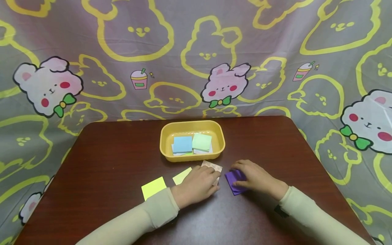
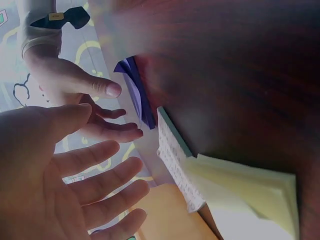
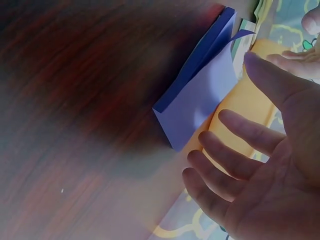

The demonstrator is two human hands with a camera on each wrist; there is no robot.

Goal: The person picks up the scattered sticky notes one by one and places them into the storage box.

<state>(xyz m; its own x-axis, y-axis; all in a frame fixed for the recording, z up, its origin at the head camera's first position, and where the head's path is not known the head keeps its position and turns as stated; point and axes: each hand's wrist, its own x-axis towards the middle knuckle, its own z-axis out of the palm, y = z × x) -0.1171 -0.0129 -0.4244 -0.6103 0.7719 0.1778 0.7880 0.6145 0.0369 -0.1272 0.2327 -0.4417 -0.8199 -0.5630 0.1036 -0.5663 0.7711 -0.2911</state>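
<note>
Purple square paper pad (image 3: 202,102), top sheet raised at one edge, lies on the dark red-brown tabletop (image 1: 122,153) below the right hand (image 1: 251,175). Those fingers spread loosely; left hand (image 1: 199,183) likewise, over a pale patterned paper pad (image 1: 212,165). Advisable: pinch opposite edges, pressing the raised sheet flat.

A: Your table (image 1: 116,146), what's the top?
B: Dark reddish-brown, wood grain, rounded far corners. You've got glare on the near middle.
A: Load on it?
B: Yellow tray (image 1: 163,149) toward your far edge, about mid-width. Closer to you, left to right: bright yellow note (image 1: 153,188), pale yellow note (image 1: 182,176), patterned pad (image 1: 216,167), purple pad (image 1: 234,180).
A: Spacing?
B: Patterned pad's just beside the tray's near side. Purple pad's apart, to its right; your right wrist view shows its sheets splayed. Both yellow notes partly hidden from your head view.
</note>
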